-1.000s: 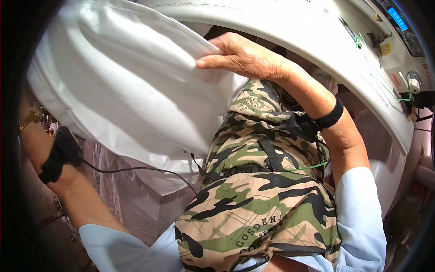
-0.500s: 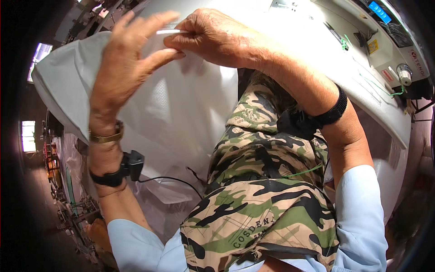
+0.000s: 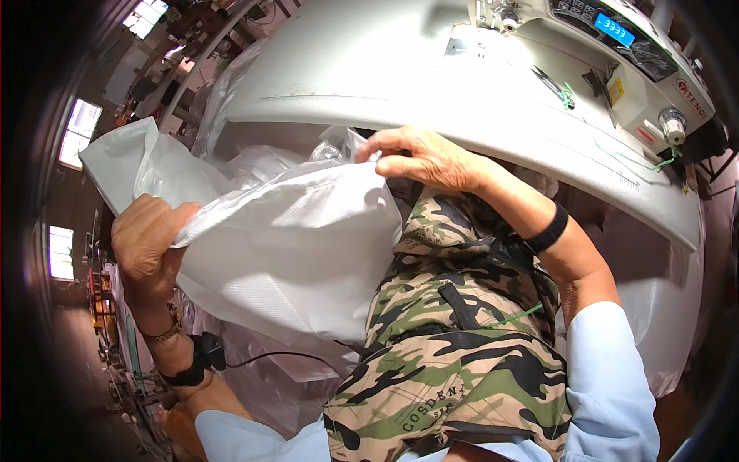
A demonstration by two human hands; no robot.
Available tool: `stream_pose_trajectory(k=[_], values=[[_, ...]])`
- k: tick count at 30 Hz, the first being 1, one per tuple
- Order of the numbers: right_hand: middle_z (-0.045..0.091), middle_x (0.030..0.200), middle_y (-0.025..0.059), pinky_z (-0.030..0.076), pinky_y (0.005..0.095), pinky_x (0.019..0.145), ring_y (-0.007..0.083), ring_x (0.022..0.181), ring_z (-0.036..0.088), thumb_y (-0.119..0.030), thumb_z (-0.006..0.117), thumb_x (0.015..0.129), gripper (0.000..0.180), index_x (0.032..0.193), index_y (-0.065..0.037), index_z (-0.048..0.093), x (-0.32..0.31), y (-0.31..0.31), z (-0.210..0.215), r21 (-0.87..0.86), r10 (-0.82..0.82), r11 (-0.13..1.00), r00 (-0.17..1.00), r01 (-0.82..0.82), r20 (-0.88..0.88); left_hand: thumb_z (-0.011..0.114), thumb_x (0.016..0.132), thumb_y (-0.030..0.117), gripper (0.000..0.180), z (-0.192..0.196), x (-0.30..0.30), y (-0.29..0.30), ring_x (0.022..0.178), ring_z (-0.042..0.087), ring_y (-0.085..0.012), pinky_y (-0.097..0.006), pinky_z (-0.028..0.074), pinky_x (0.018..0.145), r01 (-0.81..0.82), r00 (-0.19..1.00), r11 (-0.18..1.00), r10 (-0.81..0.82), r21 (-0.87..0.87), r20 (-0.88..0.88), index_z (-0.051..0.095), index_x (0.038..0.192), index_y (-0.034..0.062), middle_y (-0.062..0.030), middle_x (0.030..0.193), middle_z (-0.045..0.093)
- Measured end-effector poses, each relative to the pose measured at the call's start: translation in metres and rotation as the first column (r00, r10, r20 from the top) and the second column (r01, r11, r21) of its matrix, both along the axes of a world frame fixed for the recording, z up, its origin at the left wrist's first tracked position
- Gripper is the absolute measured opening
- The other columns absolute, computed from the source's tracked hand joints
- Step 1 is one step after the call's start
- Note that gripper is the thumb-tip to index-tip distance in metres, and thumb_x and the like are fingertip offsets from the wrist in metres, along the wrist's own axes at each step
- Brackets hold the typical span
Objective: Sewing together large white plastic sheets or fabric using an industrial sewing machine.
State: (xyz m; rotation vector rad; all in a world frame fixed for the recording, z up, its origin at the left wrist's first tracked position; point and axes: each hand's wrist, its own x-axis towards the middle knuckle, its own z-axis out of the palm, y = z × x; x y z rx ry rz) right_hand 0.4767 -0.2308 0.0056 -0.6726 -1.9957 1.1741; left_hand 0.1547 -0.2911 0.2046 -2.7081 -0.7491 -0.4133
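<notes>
Gripping a crumpled white woven sack (image 3: 285, 254), left hand (image 3: 146, 246), right hand (image 3: 419, 158).

The white woven bag (image 3: 285, 239) hides the left hand's (image 3: 146, 246) fingertips and the lap beneath.

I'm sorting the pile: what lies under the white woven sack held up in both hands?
Under the white woven sack, more pale plastic sacks and camouflage-patterned trousers show; whatever lies beneath its middle is hidden.
</notes>
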Motion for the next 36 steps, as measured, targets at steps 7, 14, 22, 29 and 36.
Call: stream_pose_trajectory(k=[7, 14, 22, 29, 36], values=[[0.062, 0.088, 0.0029, 0.028, 0.0455, 0.110, 0.0185, 0.094, 0.058, -0.029, 0.070, 0.089, 0.020, 0.094, -0.011, 0.066, -0.005, -0.015, 0.005, 0.442, -0.086, 0.894, 0.942, -0.071, 0.324, 0.067, 0.086, 0.025, 0.032, 0.014, -0.049, -0.002, 0.058, 0.049, -0.0259, -0.036, 0.036, 0.053, -0.052, 0.998, 0.987, 0.046, 0.149, 0.041, 0.068, 0.093, -0.0060, -0.0131, 0.067, 0.050], [0.062, 0.083, 0.0002, 0.028, 0.0521, 0.112, 0.0176, 0.086, 0.062, -0.011, 0.070, 0.084, 0.011, 0.086, -0.010, 0.060, -0.012, -0.042, 0.061, 0.614, -0.024, 0.788, 0.998, 0.050, -0.051, 0.068, 0.087, 0.007, 0.021, 0.042, -0.124, 0.045, 0.084, 0.066, -0.0288, -0.035, 0.051, 0.079, -0.414, 0.909, 0.829, 0.359, 0.377, 0.210, 0.070, 0.107, -0.0017, -0.0150, 0.095, 0.070], [0.056, 0.055, 0.0046, 0.050, 0.0354, 0.051, 0.0212, 0.052, 0.064, -0.006, 0.059, 0.083, 0.012, 0.087, -0.003, 0.049, -0.024, -0.081, 0.100, 0.718, -0.450, 0.679, 0.859, 0.152, 0.244, 0.076, 0.080, 0.015, 0.058, -0.020, 0.001, 0.041, 0.126, 0.054, -0.0262, -0.038, 0.045, 0.102, -0.217, 0.929, 0.975, 0.194, 0.040, 0.317, 0.056, 0.133, 0.0012, -0.0148, 0.130, 0.061], [0.063, 0.067, 0.0079, 0.049, 0.0359, 0.056, 0.0254, 0.057, 0.064, -0.012, 0.063, 0.083, 0.016, 0.088, -0.004, 0.050, -0.017, -0.082, 0.083, 0.755, -0.474, 0.612, 0.873, 0.235, 0.113, 0.076, 0.078, 0.019, 0.027, -0.063, 0.103, 0.012, 0.063, 0.053, -0.0283, -0.039, 0.052, 0.076, 0.179, 0.966, 0.960, -0.130, -0.214, 0.225, 0.066, 0.096, 0.0016, -0.0092, 0.070, 0.053], [0.063, 0.073, 0.0044, 0.046, 0.0383, 0.085, 0.0228, 0.074, 0.064, -0.024, 0.074, 0.082, 0.022, 0.088, -0.009, 0.058, 0.048, -0.069, 0.041, 0.608, -0.454, 0.761, 0.856, 0.227, 0.248, 0.071, 0.083, 0.022, 0.021, -0.043, 0.067, 0.031, 0.062, 0.055, -0.0277, -0.042, 0.053, 0.076, 0.261, 0.942, 0.950, -0.211, -0.174, 0.262, 0.064, 0.080, 0.0027, -0.0079, 0.067, 0.053]])
